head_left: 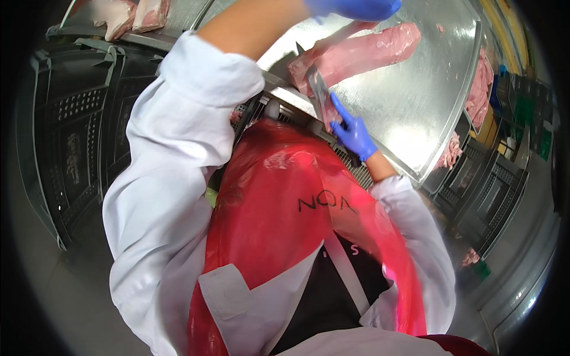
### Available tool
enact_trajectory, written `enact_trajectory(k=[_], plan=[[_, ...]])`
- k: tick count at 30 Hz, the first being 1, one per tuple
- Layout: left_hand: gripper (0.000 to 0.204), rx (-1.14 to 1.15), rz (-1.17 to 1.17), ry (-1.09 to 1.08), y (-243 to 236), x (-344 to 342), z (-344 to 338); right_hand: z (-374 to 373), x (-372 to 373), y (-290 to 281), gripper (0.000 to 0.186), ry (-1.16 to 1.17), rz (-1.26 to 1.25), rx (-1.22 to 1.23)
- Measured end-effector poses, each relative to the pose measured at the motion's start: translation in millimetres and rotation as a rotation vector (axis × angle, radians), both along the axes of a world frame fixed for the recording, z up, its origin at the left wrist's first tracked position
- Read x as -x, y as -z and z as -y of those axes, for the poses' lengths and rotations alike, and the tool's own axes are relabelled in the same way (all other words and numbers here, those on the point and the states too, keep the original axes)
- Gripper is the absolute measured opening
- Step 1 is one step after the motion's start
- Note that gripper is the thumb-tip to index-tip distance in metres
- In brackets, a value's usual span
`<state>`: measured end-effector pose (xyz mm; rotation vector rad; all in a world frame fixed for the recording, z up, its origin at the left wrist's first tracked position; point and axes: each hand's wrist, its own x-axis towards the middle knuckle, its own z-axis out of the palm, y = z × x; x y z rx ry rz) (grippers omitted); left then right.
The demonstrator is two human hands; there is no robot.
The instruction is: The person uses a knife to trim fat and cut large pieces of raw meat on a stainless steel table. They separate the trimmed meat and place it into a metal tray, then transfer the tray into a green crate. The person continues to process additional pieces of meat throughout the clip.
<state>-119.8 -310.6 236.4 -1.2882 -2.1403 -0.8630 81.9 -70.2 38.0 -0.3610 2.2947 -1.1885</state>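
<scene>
A long pink piece of meat point(374, 54), with a narrower strip along its far side, lies on a shiny metal work surface point(409, 107). My right hand point(356, 135), in a blue glove, is closed on a knife point(318, 86), one finger stretched along it. The blade lies against the near left end of the meat, and a dark pointed tip shows beyond that end. Smeared reddish bits cling near the handle. Above the far strip is my left hand point(362, 8), also blue-gloved. The top edge cuts it off, so its grip is hidden.
Dark perforated crates point(74, 130) stand at the left, and more crates point(475, 184) at the right. Meat pieces point(151, 15) lie at the far left. Beyond the surface's right edge is more pink meat point(480, 89). My red apron point(273, 196) reaches the near edge.
</scene>
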Motion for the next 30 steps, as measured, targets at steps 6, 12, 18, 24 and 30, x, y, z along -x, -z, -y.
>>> enact_trajectory(k=[6,12,18,24,30], plan=[[0.014,0.033,0.031,-0.221,-68.1,-57.8,28.4,70.4,78.2,-27.4,0.071,-0.01,0.1,0.019],[0.028,0.226,0.403,-0.643,-71.2,-151.4,185.0,15.8,4.7,-10.6,0.075,-0.212,-0.073,-0.001],[0.018,-0.329,0.642,-0.951,-57.6,-248.1,212.9,15.5,38.3,-44.8,0.073,-0.348,-0.073,-0.091],[0.02,0.125,0.97,-0.975,60.9,-248.8,250.0,-43.8,98.7,-23.4,0.074,0.229,0.125,0.084],[0.074,0.463,0.555,-0.746,195.7,-148.1,96.1,-49.6,195.1,-15.6,0.074,0.391,-0.085,-0.002]])
